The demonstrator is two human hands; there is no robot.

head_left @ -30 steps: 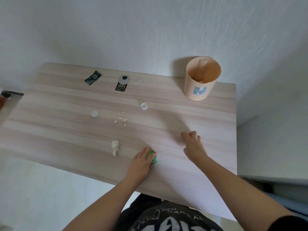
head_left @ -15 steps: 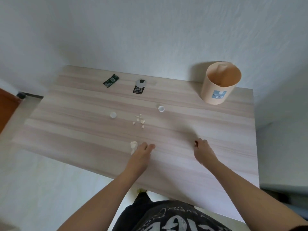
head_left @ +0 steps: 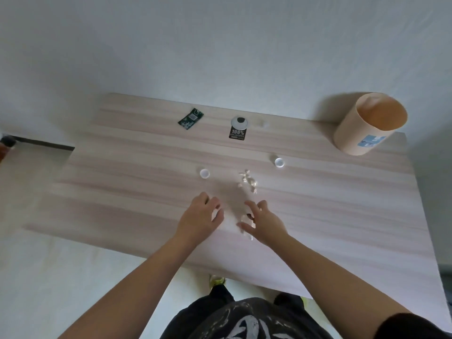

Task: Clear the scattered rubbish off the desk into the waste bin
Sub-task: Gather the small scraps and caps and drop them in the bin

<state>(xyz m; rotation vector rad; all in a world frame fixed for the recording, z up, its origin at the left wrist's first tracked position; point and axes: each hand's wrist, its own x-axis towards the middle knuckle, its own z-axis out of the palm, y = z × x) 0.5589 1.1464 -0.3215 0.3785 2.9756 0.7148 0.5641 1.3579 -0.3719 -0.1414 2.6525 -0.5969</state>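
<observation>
My left hand (head_left: pixel 200 216) hovers palm down over the near middle of the wooden desk (head_left: pixel 122 192), fingers loosely curled and apart, nothing visible in it. My right hand (head_left: pixel 265 223) is close beside it with fingers spread over a white paper wad (head_left: pixel 244 219); a firm grip is not visible. Small white crumbs (head_left: pixel 249 182) lie just beyond both hands. Two white bottle caps (head_left: pixel 204 173) (head_left: pixel 279 162) flank the crumbs. A dark green wrapper (head_left: pixel 190 118) and a black tag (head_left: pixel 237 129) lie near the far edge. The peach waste bin (head_left: pixel 359 133) stands at the far right corner.
A white wall runs behind the desk. The desk's near edge sits right in front of my body. A small yellow-green thing (head_left: pixel 216 280) shows on the pale floor just below that edge. The floor is open to the left.
My left hand left the green scrap's spot; that scrap is out of sight. My right hand moved left onto the white wad. The view swung left, so the bin sits further right.
</observation>
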